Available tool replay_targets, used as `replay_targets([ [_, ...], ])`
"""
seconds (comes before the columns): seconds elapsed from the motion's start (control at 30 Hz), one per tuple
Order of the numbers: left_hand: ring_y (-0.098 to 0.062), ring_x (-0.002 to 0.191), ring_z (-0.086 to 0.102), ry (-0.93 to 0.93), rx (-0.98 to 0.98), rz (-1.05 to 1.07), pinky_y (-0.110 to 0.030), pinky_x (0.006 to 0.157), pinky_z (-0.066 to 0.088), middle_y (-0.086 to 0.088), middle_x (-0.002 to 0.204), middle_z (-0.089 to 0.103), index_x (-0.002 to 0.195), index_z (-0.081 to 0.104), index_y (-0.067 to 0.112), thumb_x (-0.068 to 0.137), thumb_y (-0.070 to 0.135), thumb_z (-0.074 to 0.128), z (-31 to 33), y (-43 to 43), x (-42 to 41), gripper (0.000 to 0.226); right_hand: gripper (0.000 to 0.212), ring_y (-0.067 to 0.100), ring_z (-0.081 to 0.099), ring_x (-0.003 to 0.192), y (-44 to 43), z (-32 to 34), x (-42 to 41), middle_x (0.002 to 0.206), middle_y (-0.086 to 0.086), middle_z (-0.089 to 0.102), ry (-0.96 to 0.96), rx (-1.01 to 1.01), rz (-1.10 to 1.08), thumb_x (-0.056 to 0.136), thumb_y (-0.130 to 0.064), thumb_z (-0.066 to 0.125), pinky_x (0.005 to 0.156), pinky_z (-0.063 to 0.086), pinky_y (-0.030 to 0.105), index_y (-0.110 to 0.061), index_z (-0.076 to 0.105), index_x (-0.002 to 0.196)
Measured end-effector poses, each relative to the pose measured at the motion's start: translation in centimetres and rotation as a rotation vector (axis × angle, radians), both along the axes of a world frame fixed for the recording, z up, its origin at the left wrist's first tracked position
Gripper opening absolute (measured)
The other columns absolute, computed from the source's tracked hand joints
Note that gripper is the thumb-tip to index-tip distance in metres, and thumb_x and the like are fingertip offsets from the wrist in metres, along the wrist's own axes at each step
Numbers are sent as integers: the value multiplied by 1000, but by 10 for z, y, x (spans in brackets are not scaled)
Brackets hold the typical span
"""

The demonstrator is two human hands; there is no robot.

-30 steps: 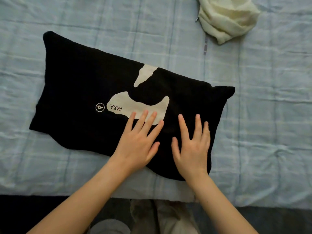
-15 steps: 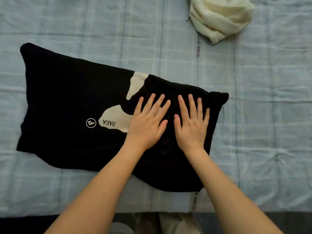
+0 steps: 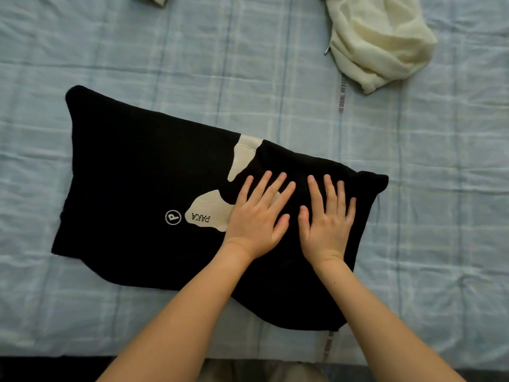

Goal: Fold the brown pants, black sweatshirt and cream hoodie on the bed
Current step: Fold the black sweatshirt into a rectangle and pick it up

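Observation:
The black sweatshirt (image 3: 132,186) lies flat on the bed as a long folded shape, with a cream print and the word PAKA on it. My left hand (image 3: 257,219) presses flat on it, fingers spread, partly over the print. Beside it my right hand (image 3: 327,221) lies flat on the sweatshirt's right part, fingers straight. The cream hoodie (image 3: 377,42) sits bunched at the top right, apart from the sweatshirt. A scrap of brownish cloth (image 3: 151,0) shows at the top edge; I cannot tell if it is the pants.
A pale blue checked bedsheet (image 3: 440,216) covers the bed. Its near edge runs along the bottom of the view, with dark floor and my legs below it. A metal zipper pull (image 3: 326,52) pokes out of the hoodie's left side.
Both hands slid away from me across the sweatshirt, from its near edge to its right middle, staying flat. The view shifted a little.

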State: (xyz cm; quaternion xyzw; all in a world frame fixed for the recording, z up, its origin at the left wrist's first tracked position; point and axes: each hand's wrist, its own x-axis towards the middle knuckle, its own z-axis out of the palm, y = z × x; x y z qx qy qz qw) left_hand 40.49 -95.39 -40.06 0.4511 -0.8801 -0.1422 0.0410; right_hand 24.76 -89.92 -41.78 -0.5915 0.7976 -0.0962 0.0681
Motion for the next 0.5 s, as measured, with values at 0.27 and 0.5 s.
replay_targets([
  [0.27,-10,143,34,626,186,100,-31,120,24,-1,148,47,135,57,12,96,17,50,72,-5,71,40,56,29,22,150,-20,64,73,158,11,37,-192,-95,-89,97,-32,37,121,12,54,-13,43,149],
  [0.5,-26,151,10,-57,-44,306,-54,120,9,-7,163,16,155,19,22,101,43,25,44,-31,183,59,56,25,17,152,-53,61,192,161,5,32,-203,-87,70,100,-35,33,122,7,51,-20,35,154],
])
